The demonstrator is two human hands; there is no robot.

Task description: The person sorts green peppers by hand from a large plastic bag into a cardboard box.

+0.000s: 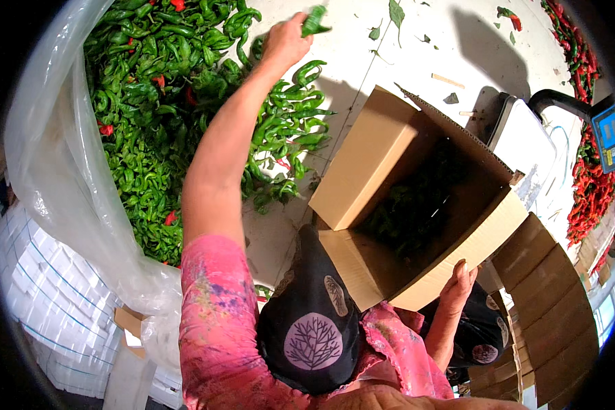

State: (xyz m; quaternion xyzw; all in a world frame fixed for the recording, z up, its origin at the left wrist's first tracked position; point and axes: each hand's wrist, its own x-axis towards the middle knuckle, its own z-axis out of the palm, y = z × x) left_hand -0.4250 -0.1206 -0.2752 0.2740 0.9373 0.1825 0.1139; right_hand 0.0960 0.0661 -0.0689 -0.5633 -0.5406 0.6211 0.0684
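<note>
My left hand, at the end of an outstretched arm, grips a green pepper, slightly blurred, beyond the far right side of a large heap of green peppers. A few red ones show among the heap. On the right, my right hand holds the near flap of an open cardboard box, its thumb over the flap's edge. The box tilts toward me, near my knees. Dark green peppers lie in shadow at its bottom, hard to make out singly.
Clear plastic sheeting edges the heap on the left, beside strapped white stacks. Behind the box stands a platform scale with a display. Red peppers lie far right; corrugated cardboard curves near my right side. Leaves litter the pale floor.
</note>
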